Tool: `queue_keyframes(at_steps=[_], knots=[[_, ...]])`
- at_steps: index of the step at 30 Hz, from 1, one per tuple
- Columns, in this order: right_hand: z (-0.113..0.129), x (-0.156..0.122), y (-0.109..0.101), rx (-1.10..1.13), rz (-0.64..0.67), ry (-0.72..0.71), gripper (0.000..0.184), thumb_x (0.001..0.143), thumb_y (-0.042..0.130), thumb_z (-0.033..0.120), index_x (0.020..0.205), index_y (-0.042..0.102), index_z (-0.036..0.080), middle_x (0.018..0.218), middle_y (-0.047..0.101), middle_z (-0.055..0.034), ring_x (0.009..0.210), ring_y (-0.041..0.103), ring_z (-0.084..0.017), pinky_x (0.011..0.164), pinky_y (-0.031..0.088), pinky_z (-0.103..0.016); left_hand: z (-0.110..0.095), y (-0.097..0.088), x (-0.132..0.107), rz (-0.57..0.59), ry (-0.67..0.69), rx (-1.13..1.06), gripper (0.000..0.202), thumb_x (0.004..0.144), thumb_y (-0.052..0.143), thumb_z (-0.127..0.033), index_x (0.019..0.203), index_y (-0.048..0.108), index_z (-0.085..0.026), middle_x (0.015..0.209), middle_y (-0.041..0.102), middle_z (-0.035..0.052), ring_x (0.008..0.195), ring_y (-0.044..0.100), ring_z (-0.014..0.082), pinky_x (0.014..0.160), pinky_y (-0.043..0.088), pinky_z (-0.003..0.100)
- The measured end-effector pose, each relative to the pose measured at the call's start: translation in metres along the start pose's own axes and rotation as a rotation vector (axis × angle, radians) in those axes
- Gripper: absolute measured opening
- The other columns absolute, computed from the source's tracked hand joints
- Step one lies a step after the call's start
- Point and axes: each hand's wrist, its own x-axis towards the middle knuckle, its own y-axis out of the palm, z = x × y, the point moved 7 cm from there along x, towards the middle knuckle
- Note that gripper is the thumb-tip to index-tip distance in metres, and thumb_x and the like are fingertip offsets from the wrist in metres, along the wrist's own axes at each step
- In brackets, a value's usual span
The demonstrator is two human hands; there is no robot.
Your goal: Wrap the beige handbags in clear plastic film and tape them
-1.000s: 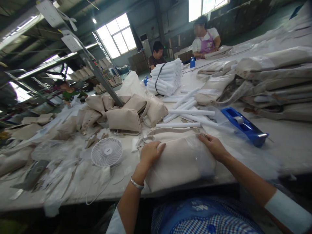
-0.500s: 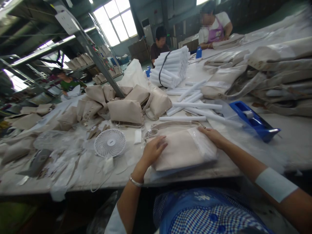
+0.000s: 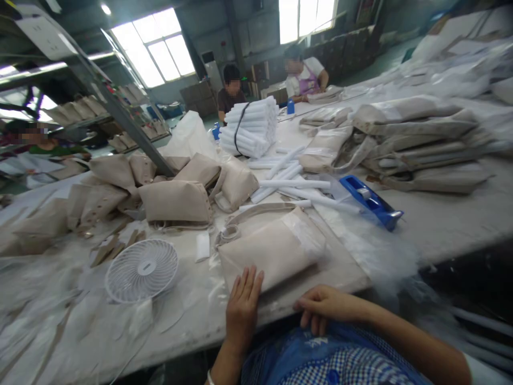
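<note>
A beige handbag [image 3: 264, 251] lies flat on the table, its strap looped along the far side and clear wrapping at its right end. My left hand [image 3: 244, 305] rests flat on the bag's near left edge, fingers stretched out. Clear plastic [image 3: 340, 256] spreads under and to the right of the bag. My right hand [image 3: 324, 307] is at the table's front edge, just in front of the bag, with fingers curled and thumb pressed in; whether it pinches the plastic's edge is hidden.
A white fan [image 3: 142, 270] stands at the left, near a heap of beige bags [image 3: 176, 203]. Behind lie loose white tubes [image 3: 294, 183] and a strapped bundle [image 3: 250, 125]. A blue tape dispenser [image 3: 371, 203] and stacked bags [image 3: 425, 144] are at the right. Co-workers sit beyond.
My right hand has left the bag's far right corner and come back to the table's front edge. My left hand now lies nearer the bag's front edge. The view has turned right.
</note>
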Motion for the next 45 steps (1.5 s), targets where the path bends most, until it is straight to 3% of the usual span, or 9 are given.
queue_keyframes(at_steps=[6,11,18,23,29,34,40,43,45], knots=[[0.004,0.035,0.009,0.606,-0.136,-0.198,0.046,0.071,0.085,0.044,0.1,0.07,0.012,0.104,0.071,-0.0119,0.101,0.068,-0.022,0.092,0.052,-0.035,0.0,0.005,0.001,-0.015,-0.023,-0.052,0.072,0.09,0.039,0.001,0.156,0.026,-0.027,0.148,0.052,0.0057,0.137,0.048,0.0232,0.11,0.048,0.043],[0.024,0.034,0.022,0.67,-0.153,-0.345,0.032,0.068,0.083,0.025,0.097,0.074,0.016,0.103,0.073,-0.0071,0.106,0.063,-0.023,0.099,0.047,-0.036,0.001,0.004,-0.003,-0.021,-0.108,-0.132,0.074,0.092,0.048,-0.008,0.157,0.022,-0.029,0.149,0.051,0.0083,0.138,0.047,0.0277,0.111,0.045,0.05],[0.062,0.02,0.037,0.574,-0.005,-0.532,0.054,0.069,0.082,0.03,0.121,0.068,0.022,0.127,0.065,-0.0072,0.131,0.049,-0.025,0.11,0.036,-0.039,0.01,0.001,-0.004,-0.17,-0.283,-0.13,0.079,0.09,0.064,-0.025,0.157,0.023,-0.027,0.149,0.049,0.0145,0.134,0.051,0.0313,0.107,0.048,0.049],[0.063,0.013,0.011,0.269,-0.106,-0.565,0.063,0.075,0.079,0.042,0.132,0.063,0.021,0.135,0.062,-0.0108,0.131,0.051,-0.029,0.11,0.04,-0.046,0.009,0.006,0.01,-0.163,-0.317,-0.166,0.072,0.094,0.056,-0.018,0.157,0.023,-0.028,0.15,0.049,0.0123,0.136,0.049,0.0295,0.108,0.047,0.048],[0.04,-0.081,-0.072,-0.796,-0.906,-0.721,0.035,0.094,0.057,0.029,0.127,0.068,0.023,0.132,0.065,-0.0106,0.125,0.057,-0.028,0.112,0.041,-0.049,0.0,0.011,0.015,-0.131,-0.128,-0.179,0.071,0.093,0.049,-0.009,0.155,0.027,-0.034,0.146,0.055,0.0064,0.137,0.049,0.0274,0.113,0.045,0.049],[-0.011,-0.14,-0.129,-1.259,-1.296,-0.514,0.048,0.093,0.058,0.026,0.14,0.056,0.017,0.151,0.046,-0.015,0.145,0.034,-0.035,0.117,0.029,-0.059,0.004,0.011,0.016,-0.105,-0.119,-0.156,0.073,0.092,0.051,-0.009,0.156,0.025,-0.035,0.146,0.054,0.0057,0.136,0.05,0.0276,0.112,0.046,0.049],[-0.011,-0.142,-0.149,-1.254,-1.238,-0.58,0.024,0.095,0.054,0.02,0.102,0.076,0.028,0.126,0.07,-0.0044,0.13,0.055,-0.031,0.115,0.03,-0.061,0.008,0.004,0.028,-0.128,-0.135,-0.155,0.074,0.093,0.053,-0.013,0.156,0.023,-0.036,0.145,0.055,0.0049,0.133,0.053,0.0274,0.109,0.049,0.048],[0.016,-0.147,-0.132,-1.068,-1.229,-0.679,0.022,0.096,0.056,0.026,0.103,0.076,0.028,0.118,0.073,-0.0047,0.119,0.063,-0.029,0.114,0.033,-0.057,0.008,-0.003,0.035,-0.136,-0.151,-0.146,0.074,0.093,0.053,-0.013,0.156,0.022,-0.035,0.144,0.057,0.0048,0.131,0.056,0.0267,0.108,0.05,0.046],[0.032,-0.144,-0.11,-0.927,-1.08,-0.695,0.022,0.096,0.056,0.031,0.104,0.077,0.028,0.113,0.075,-0.0052,0.11,0.068,-0.027,0.107,0.043,-0.048,0.007,-0.01,0.038,-0.143,-0.17,-0.143,0.074,0.093,0.053,-0.014,0.157,0.022,-0.035,0.143,0.057,0.0051,0.129,0.057,0.026,0.106,0.051,0.045]])
